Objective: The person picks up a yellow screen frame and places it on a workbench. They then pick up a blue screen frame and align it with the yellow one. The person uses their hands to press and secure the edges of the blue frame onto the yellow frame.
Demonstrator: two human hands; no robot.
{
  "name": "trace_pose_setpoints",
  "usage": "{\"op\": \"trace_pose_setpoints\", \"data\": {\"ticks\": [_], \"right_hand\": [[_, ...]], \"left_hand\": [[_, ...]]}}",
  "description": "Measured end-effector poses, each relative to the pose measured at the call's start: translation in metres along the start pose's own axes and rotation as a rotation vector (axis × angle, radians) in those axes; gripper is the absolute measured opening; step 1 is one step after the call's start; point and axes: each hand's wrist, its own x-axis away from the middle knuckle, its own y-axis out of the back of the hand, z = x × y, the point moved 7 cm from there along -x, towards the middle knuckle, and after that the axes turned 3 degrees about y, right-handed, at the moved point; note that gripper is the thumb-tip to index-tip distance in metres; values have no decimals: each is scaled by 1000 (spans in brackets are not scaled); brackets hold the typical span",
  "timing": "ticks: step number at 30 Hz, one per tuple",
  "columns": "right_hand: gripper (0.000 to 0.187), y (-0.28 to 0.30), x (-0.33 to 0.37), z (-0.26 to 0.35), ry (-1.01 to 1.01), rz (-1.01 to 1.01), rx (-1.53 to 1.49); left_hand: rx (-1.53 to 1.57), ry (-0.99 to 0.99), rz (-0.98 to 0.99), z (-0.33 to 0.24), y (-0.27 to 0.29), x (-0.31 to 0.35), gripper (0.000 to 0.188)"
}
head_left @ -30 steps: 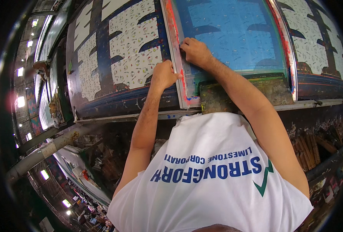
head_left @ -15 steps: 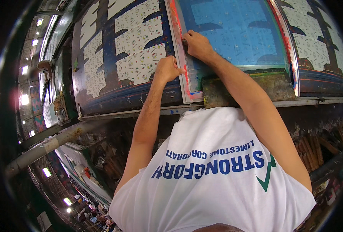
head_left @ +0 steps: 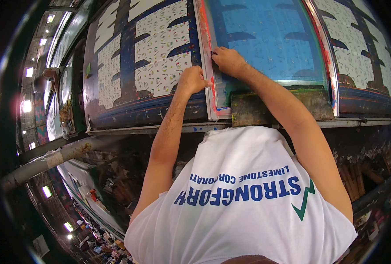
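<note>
A printing screen (head_left: 266, 39) with blue mesh and a pale, red-stained frame lies over the long table. My left hand (head_left: 192, 80) is closed at the outside of the frame's left rail (head_left: 210, 99), its thumb resting over the rail. Just beyond it, my right hand (head_left: 229, 60) is on the inner side of that same rail, fingers curled and pinched together. A small dark bit shows at its fingertips, too small to name. Across the screen's near end is a stained dark board (head_left: 281, 105). White printed fabric pieces (head_left: 162, 66) lie flat left of the screen.
More printed pieces (head_left: 341, 53) lie right of the screen. The table's near edge (head_left: 151, 130) runs in front of my body. A thick pipe (head_left: 68, 153) slants at the left. Wooden pieces (head_left: 352, 180) are stacked under the table at the right.
My right hand has slid a little nearer to me along the left rail, still pinched. My left hand stays at the rail. The whole view has shifted slightly.
</note>
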Motion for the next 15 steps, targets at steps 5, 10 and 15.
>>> {"op": "trace_pose_setpoints", "data": {"ticks": [5,10,15], "right_hand": [[19,-3,-4,-5,141,56,108],[26,-5,-8,-12,166,-46,73],[28,-8,-8,-19,145,-107,17]], "left_hand": [[-77,6,-13,-5,1,3,50],[-138,-28,-42,-9,2,4,48],[-148,-33,-57,-11,2,6,46]]}}
